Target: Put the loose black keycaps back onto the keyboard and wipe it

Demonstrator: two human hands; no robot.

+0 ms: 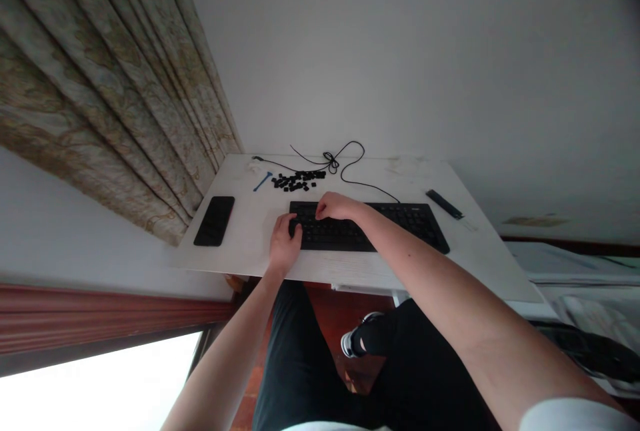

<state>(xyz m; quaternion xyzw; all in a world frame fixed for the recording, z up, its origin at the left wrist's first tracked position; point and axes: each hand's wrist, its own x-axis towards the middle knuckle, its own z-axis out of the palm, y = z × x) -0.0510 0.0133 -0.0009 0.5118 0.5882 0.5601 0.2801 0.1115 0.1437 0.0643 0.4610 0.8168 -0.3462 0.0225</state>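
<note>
A black keyboard (340,236) lies lengthwise on the white table (250,244), near the edge closest to the person, and the work looks partly done to me. A loose cluster of small black keycaps (299,181) sits just behind its left end, off the board, while the right end appears to have its keys in place. How many sockets under the hands are bare, I can't make out from here; the board is too dark. So what is left looks like the left portion, where both hands are.

The left hand (285,241) rests at the keyboard's left end, thumb parted from the fingers. The right hand (335,206) reaches across above the keys, fingers bunched close and pointing down; whether a cap sits between them, I can't tell.

A slim blue tool (263,182) lies beside the keycaps, apart from both hands. The cable (332,163) loops behind, a smartphone (215,221) lies to the left, and a narrow black strip (445,204) to the right.
</note>
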